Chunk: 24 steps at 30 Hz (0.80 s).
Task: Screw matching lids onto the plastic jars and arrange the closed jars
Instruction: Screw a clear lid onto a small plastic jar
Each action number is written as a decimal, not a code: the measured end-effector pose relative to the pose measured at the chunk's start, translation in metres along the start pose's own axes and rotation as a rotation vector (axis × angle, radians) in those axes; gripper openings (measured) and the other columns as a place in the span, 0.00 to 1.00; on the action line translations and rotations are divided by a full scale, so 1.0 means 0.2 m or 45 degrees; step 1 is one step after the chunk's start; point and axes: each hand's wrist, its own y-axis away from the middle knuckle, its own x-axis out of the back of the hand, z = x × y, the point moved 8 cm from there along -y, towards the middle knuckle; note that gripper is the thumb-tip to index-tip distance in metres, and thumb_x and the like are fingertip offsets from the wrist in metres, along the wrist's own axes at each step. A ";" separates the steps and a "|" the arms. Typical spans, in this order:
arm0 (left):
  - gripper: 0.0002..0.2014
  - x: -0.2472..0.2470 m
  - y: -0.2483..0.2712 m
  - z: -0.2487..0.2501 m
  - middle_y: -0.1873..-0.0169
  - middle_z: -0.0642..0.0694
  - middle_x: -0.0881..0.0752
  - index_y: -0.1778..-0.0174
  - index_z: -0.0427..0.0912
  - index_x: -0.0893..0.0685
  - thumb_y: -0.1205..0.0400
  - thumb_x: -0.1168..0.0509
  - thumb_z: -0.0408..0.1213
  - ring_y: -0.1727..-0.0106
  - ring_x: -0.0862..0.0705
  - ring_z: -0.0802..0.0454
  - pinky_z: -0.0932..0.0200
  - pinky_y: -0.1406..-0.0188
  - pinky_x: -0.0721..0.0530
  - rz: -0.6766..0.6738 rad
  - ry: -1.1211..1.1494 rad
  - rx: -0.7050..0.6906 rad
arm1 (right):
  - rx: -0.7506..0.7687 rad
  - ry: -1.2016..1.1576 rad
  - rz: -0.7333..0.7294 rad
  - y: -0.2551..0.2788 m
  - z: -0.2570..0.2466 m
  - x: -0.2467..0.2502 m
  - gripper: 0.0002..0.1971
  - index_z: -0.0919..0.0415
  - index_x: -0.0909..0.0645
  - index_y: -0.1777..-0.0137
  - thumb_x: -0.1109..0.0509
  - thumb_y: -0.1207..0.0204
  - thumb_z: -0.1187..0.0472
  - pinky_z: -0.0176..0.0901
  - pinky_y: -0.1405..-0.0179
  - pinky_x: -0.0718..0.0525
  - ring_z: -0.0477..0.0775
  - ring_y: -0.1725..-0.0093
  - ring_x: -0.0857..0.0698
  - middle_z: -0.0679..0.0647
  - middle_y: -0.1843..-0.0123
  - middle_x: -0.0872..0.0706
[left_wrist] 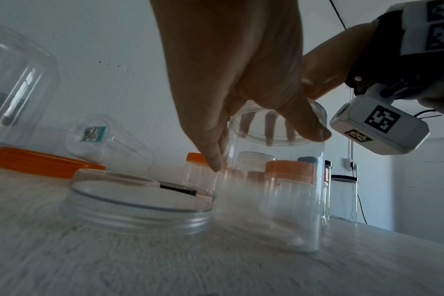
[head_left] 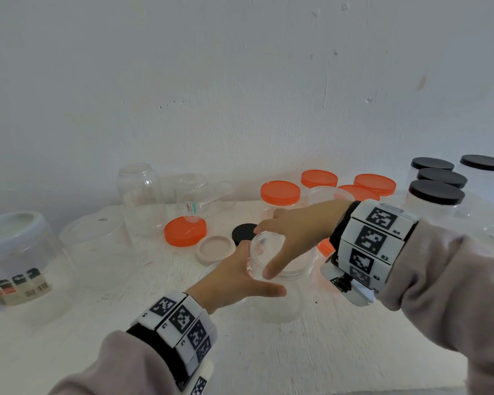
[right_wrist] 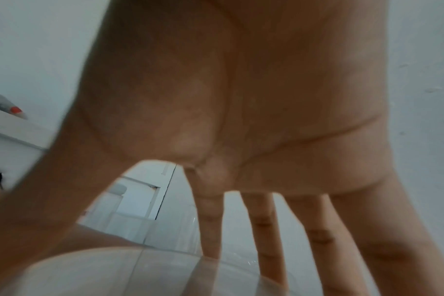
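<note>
Nearest you, your left hand (head_left: 234, 276) wraps the side of the upright clear jar (head_left: 283, 295), fingers behind its wall and thumb across the front, clamped round it just below the rim. The jar's long axis stands vertical, its base on the table (head_left: 268, 360). Straight above the jar, your right hand (head_left: 294, 232) comes from the far right, fingertips spread round the clear lid (head_left: 267, 253) that sits on the mouth, gripping its edge. So the turn runs about that vertical axis, right hand on top, left hand bracing.

The right wrist view shows mostly palm, so you cannot tell how squarely the lid sits; it looks slightly tilted, perhaps from blur.

Left of the jar lies a shallow clear jar (left_wrist: 137, 206). Behind the jar lie a pink lid (head_left: 215, 249), a black lid (head_left: 243, 233) and an orange lid (head_left: 185, 230); further behind stand orange-lidded jars (head_left: 280, 195).
</note>
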 end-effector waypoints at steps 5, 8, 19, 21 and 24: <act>0.38 -0.01 -0.01 0.00 0.46 0.77 0.31 0.40 0.72 0.37 0.34 0.18 0.46 0.44 0.27 0.77 0.83 0.60 0.28 -0.011 -0.014 0.008 | 0.050 -0.060 -0.058 0.02 0.00 -0.01 0.54 0.30 0.47 0.21 0.18 0.44 0.36 0.56 0.32 0.24 0.53 0.28 0.30 0.42 0.28 0.33; 0.37 -0.01 -0.01 -0.01 0.46 0.76 0.30 0.41 0.72 0.36 0.35 0.18 0.46 0.48 0.28 0.84 0.83 0.62 0.26 -0.004 0.014 0.011 | 0.067 -0.109 -0.003 0.03 0.01 -0.01 0.53 0.29 0.47 0.21 0.20 0.43 0.33 0.53 0.31 0.27 0.50 0.28 0.32 0.40 0.30 0.33; 0.52 0.00 -0.03 -0.05 0.48 0.81 0.33 0.25 0.64 0.42 0.41 0.18 0.58 0.46 0.31 0.79 0.78 0.58 0.32 0.033 -0.019 0.022 | 0.121 -0.140 0.203 0.05 0.05 -0.08 0.49 0.28 0.54 0.20 0.31 0.38 0.24 0.45 0.39 0.32 0.45 0.38 0.39 0.41 0.34 0.36; 0.53 -0.01 -0.03 -0.05 0.48 0.82 0.34 0.25 0.66 0.42 0.42 0.18 0.59 0.46 0.32 0.80 0.78 0.57 0.33 0.039 -0.016 0.013 | 0.126 -0.133 0.225 0.05 0.06 -0.09 0.49 0.29 0.54 0.19 0.33 0.37 0.24 0.45 0.38 0.32 0.44 0.38 0.40 0.42 0.31 0.37; 0.53 0.00 -0.03 -0.05 0.47 0.83 0.34 0.25 0.66 0.42 0.42 0.18 0.59 0.46 0.32 0.80 0.77 0.56 0.33 0.050 -0.012 -0.004 | 0.129 -0.139 0.260 0.05 0.06 -0.09 0.48 0.30 0.54 0.19 0.33 0.36 0.24 0.43 0.41 0.33 0.44 0.39 0.41 0.43 0.30 0.37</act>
